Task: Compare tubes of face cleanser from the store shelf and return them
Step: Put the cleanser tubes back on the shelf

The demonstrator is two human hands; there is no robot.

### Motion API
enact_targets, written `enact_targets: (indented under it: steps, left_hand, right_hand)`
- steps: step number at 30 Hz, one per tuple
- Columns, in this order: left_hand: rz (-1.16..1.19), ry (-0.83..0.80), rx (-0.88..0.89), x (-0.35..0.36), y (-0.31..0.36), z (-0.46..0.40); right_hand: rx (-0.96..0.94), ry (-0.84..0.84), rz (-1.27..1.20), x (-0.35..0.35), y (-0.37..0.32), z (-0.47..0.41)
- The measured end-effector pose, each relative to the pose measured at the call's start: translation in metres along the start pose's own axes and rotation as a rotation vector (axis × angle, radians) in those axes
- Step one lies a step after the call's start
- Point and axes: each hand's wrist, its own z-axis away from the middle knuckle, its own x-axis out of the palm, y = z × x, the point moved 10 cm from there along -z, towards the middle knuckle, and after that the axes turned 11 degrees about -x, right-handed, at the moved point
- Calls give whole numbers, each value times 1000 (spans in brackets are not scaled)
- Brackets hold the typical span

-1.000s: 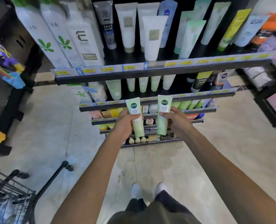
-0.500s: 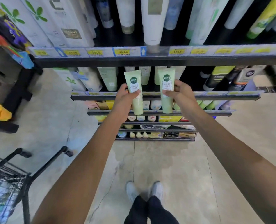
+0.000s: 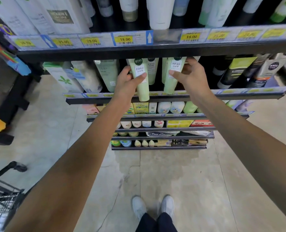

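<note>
Moved: both tubes up from mid-air to the second shelf (image 3: 172, 97), tops under the upper shelf's price rail (image 3: 138, 39).
Left hand (image 3: 128, 81): wrapped around left tube (image 3: 141, 81), cap down past the shelf's front edge.
Right hand (image 3: 189, 76): gripping right tube (image 3: 173, 74), cap at the front edge.
Cart (image 3: 3, 190): lower left on floor.

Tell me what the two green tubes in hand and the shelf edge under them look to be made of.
Left tube and right tube: likely soft plastic, matte pale green with printed white labels and no sharp glare. Left hand and right hand each grip one. Shelf edge: probably dark painted metal, a straight thin lip with a dull sheen, carrying clear plastic price strips.
</note>
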Motion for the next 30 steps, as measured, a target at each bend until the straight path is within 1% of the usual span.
enact_targets:
  steps: [7,14,21,30]
  left_hand:
    - [-12,-8,22,2,6,-5]
    - [-24,-10,-9,-4,-3,-3]
    - [-6,-25,-13,-3,-5,-2]
    - [-8,-40,-28,-1,-14,1]
  right_hand:
    - [-64,31,107,-1,-2,-8]
    - [-85,-22,149,8,9,-14]
    - [-35,-73,229,13,38,-15]
    - [-27,-92,228,11,47,-15]
